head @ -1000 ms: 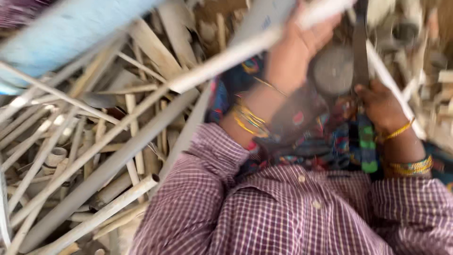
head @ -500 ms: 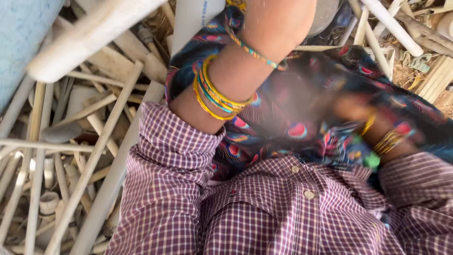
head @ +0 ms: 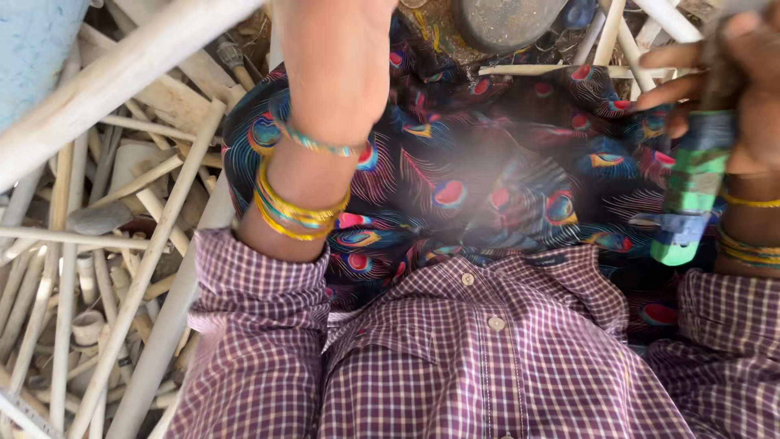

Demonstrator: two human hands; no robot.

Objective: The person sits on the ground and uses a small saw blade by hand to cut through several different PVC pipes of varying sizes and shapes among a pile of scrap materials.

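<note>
My left forearm (head: pixel 325 89), with yellow and green bangles at the wrist, reaches up past the top edge, so my left hand is out of view. A long white pipe (head: pixel 122 73) slants across the upper left beside it. My right hand (head: pixel 731 73) at the upper right is closed around a tool handle wrapped in green tape (head: pixel 691 195), which points down. Below both arms lies dark cloth with a peacock-feather print (head: pixel 487 179) over my lap. My checked maroon shirt (head: pixel 455 358) fills the bottom.
A heap of white pipe offcuts and fittings (head: pixel 97 268) covers the ground on the left. A light blue container (head: pixel 32 49) stands at the top left. A grey round object (head: pixel 504 20) and more white pipes (head: pixel 617 41) lie at the top.
My left arm has risen, carrying its hand out past the top edge. My right hand with the green-handled tool has moved up to the upper right. The view has drawn closer to my lap.
</note>
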